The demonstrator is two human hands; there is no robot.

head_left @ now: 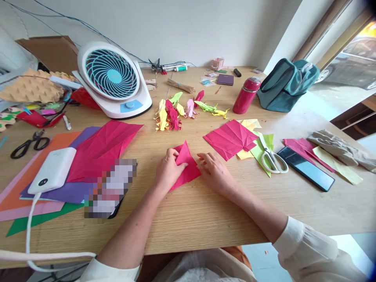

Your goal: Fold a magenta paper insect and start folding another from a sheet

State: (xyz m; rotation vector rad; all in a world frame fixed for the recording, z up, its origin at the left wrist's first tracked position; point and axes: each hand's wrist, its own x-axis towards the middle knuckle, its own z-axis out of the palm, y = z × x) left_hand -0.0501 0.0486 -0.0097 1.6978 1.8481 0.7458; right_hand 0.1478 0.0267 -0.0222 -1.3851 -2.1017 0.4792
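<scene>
A folded red paper (188, 170) lies on the wooden table in front of me, one pointed corner facing away. My left hand (169, 168) grips its left side, thumb on top and fingers curled at the upper left edge. At the paper's right edge is my right hand (216, 172), fingers bent and slightly apart, with nothing seen between them. Beyond it to the right, a creased red sheet (230, 139) rests partly over yellow paper. Folded paper figures (173, 115) in red, yellow, green and pink stand farther back.
At left are a white fan (129, 94), a power bank (54, 170) on coloured sheets, a phone (113, 190) and black scissors (29, 145). At right are white scissors (273, 158), another phone (308, 168), a red bottle (246, 96) and a teal bag (279, 88).
</scene>
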